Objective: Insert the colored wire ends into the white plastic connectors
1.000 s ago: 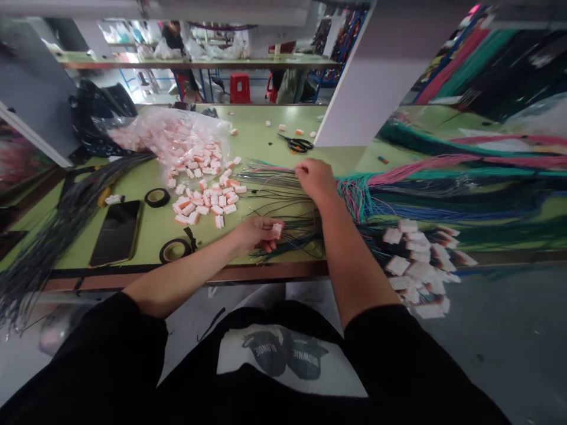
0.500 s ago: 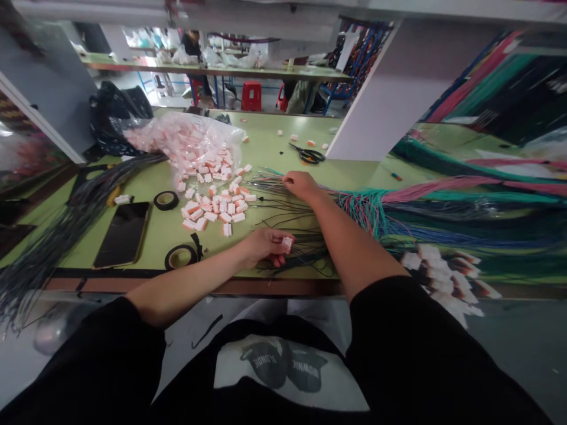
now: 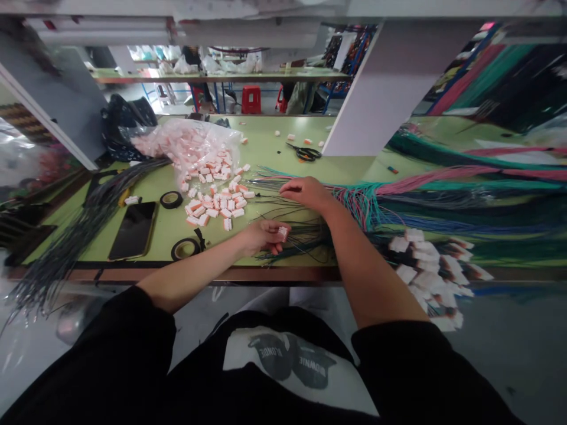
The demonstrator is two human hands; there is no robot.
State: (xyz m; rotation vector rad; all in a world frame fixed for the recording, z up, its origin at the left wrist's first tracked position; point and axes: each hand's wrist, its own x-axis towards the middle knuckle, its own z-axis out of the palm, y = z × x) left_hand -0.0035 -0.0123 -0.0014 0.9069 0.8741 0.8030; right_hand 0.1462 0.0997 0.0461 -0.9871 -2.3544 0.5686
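Observation:
Between the thumb and fingers of my left hand [image 3: 264, 236] is a small white-and-orange connector housing [image 3: 282, 234], held just above dark wires [image 3: 310, 235] near the table's front edge. My right hand [image 3: 306, 192] is closed in a pinch over the thin wires farther back; whether a wire is between the fingertips cannot be made out. Pink and green wires [image 3: 354, 203] run off to the right from behind that hand. A loose pile of the same connector housings [image 3: 217, 203] lies left of both hands, spilling from a clear plastic bag [image 3: 195, 144].
Black scissors [image 3: 305, 153] lie toward the back beside a white post [image 3: 367, 100]. At left are a phone [image 3: 133, 230], two tape rolls [image 3: 171, 199] and a grey wire bundle [image 3: 101, 195]. Wired white connectors [image 3: 429, 260] hang over the front edge at right.
My right hand has come down a little toward me, away from the pink and green wire ends. My left hand keeps its hold on the connector housing. The whole view has shifted slightly.

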